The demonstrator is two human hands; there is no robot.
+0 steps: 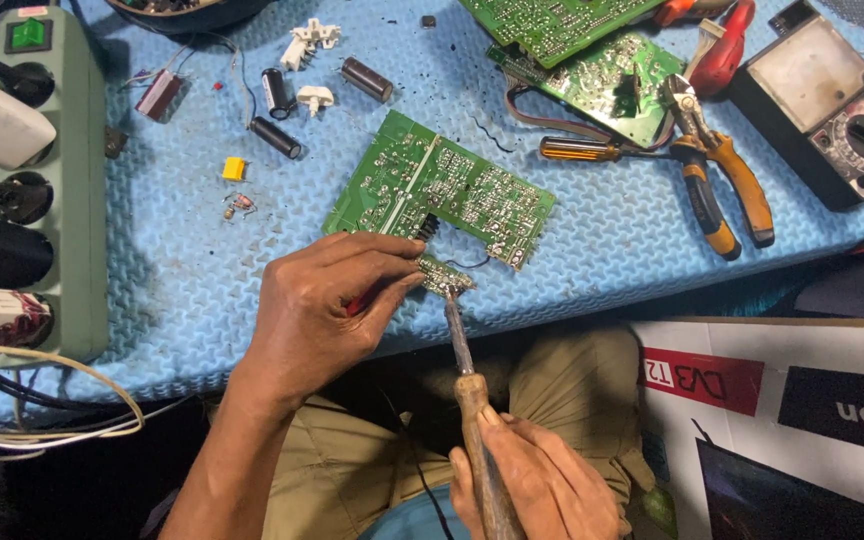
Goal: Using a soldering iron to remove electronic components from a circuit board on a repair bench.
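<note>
soldering iron (479, 420): wooden handle, dull metal shaft | mat (182, 270): dimpled blue foam

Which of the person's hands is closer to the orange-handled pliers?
Right. The right hand grips the soldering iron low in view, below and left of the orange-handled pliers. The left hand pinches the small circuit board, farther left.

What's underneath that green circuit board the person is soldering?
The board lies solder side up on a blue foam mat. The left hand grips its near edge, where the soldering iron, held by the right hand, touches. The board's underside is hidden.
</note>
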